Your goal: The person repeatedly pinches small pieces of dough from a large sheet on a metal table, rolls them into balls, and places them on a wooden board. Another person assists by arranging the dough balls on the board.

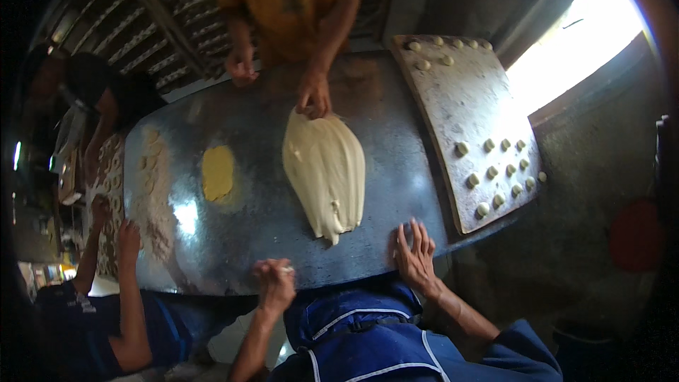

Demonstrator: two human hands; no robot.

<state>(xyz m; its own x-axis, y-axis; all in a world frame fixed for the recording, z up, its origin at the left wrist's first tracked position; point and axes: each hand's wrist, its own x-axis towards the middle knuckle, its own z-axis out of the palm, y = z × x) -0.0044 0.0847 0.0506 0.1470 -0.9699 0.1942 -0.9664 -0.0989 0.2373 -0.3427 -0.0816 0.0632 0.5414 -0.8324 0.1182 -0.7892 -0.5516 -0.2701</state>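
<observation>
A large, pale mass of dough [325,170] lies stretched lengthwise on the dark metal table [396,141], with long folds and a ragged near end. My left hand [274,284] is closed at the table's near edge, left of the dough's near end. A small whitish bit shows at its fingers; what they hold is unclear. Flat on the near edge, to the right of the dough, rests my right hand [416,256], fingers apart and holding nothing. Across the table, a co-worker's hand [315,95] touches the far end of the dough.
A floured board [460,106] with several small dough balls [489,144] lies on the right. Left of the dough is a flat yellow slab [217,172]. Flour [161,219] and dough pieces cover the left end, where other people's arms [129,276] reach over several dough rings.
</observation>
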